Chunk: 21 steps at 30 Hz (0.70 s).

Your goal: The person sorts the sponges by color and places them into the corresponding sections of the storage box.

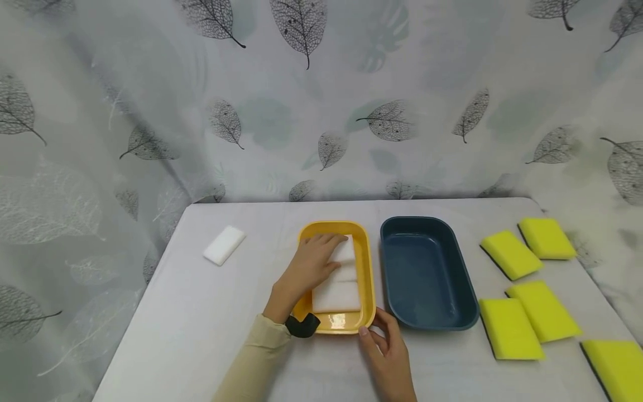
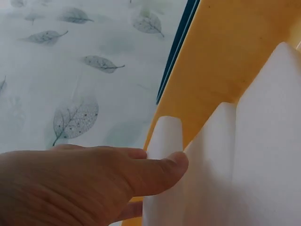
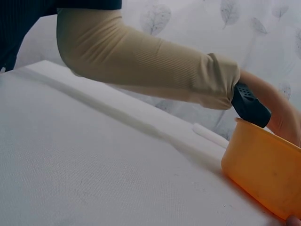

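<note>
In the head view, has the left hand (image 1: pixel 312 259) over the far part of the yellow tray (image 1: pixel 351 321), above a row of white sponges (image 1: pixel 337 298) set one behind another. Grips the tray's near right corner with the right hand (image 1: pixel 389 352), thumb and fingers curled about it. Has the blue tray (image 1: pixel 424 273) just beside on the right, the yellow sponges (image 1: pixel 512 332) farther right, and a lone white sponge (image 1: pixel 224 245) well to the left on the table (image 1: pixel 171 335) (long axis slanting toward the far right, nearer the left hand).

In the left wrist view, pinches the held sponge (image 2: pixel 165 136) between thumb and fingers of the left hand, inside the yellow tray and just beside its neighbours. Runs up and down that view along its long axis, roughly crosswise to the thumb. Judging by these pictures, hinges on having that sponge within the left hand's pinch, with the right hand away at the near corner.

In the right wrist view, shows the yellow tray's outer wall, with the left hand and a cuffed sleeve (image 3: pixel 150 61) beyond. Shows only a fingertip of the right hand, low at the tray's edge (cannot tell the grip from here).
</note>
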### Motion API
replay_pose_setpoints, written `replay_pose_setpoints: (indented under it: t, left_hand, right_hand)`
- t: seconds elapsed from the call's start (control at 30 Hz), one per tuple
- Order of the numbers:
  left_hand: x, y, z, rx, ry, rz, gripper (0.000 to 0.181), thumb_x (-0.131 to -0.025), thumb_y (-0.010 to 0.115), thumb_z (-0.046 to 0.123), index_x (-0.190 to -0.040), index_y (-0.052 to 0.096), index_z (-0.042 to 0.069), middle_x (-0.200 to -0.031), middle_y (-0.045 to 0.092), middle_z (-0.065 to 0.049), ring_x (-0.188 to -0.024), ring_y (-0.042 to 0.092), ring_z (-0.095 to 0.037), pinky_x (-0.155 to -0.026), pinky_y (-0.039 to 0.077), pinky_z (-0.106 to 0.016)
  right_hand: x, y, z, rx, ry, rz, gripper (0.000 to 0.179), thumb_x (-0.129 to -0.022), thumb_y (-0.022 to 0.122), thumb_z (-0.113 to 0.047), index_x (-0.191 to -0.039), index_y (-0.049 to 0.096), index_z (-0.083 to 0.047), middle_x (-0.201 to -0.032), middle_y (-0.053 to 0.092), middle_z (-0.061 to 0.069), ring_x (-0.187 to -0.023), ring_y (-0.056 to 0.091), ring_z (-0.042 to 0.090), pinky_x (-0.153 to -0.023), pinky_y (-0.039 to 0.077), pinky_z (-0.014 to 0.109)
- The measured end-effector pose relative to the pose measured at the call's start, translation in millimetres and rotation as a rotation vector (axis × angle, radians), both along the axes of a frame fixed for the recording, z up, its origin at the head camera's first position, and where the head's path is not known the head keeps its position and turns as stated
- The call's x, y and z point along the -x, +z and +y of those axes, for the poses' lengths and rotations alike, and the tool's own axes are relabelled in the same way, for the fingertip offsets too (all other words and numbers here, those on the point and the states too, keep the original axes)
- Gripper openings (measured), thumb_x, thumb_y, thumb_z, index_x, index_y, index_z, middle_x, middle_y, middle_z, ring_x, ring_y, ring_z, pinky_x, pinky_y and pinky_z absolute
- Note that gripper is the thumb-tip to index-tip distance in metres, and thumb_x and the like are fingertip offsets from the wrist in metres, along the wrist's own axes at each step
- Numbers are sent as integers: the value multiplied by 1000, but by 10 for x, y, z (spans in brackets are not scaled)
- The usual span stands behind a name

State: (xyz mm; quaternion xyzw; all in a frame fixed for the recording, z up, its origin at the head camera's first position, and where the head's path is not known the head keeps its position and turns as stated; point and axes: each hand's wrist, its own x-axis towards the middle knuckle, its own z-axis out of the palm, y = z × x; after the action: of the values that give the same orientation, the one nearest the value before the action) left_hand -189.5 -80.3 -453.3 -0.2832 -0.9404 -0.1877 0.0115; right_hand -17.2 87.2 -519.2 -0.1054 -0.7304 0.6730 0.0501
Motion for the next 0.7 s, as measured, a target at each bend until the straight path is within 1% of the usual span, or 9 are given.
replay_pose_setpoints:
  t: [0.13,0.27,0.4,0.57,0.7]
  left_hand:
    - [10,-31,0,27,8,-34,57,-95,77,24,-147,56,18,-148,61,-4,-136,57,-30,-109,48,-53]
    - [22,-53,12,48,4,-52,56,-95,78,24,-147,57,19,-149,61,-2,-134,57,-30,-107,48,-52]
    - [19,-65,25,68,7,-73,55,-95,77,25,-147,57,20,-149,61,-2,-136,56,-30,-109,48,-53]
    - [0,-65,29,77,7,-83,55,-96,77,25,-147,58,20,-147,62,-4,-136,56,-32,-110,46,-55]
    - [1,-48,46,84,11,-74,55,-96,77,25,-147,57,20,-146,62,-5,-135,55,-34,-110,46,-55]
  right_hand:
    - [-2,16,-10,-5,11,-5,50,-101,70,-17,-146,51,-4,-135,59,18,-115,59,-3,-96,55,11]
    - [-4,23,-9,-6,10,1,50,-101,69,-18,-146,51,-4,-135,60,18,-114,60,-2,-96,55,11]
    - [-5,4,-2,-6,10,10,49,-101,69,-16,-145,52,-4,-134,60,18,-114,60,-2,-96,55,11]
    - [-1,-26,0,-7,3,11,48,-99,71,-13,-143,53,-4,-134,61,16,-115,61,0,-95,56,13]
    - [9,-34,3,-4,4,6,49,-99,72,-14,-143,53,-5,-134,62,15,-115,62,1,-96,56,13]
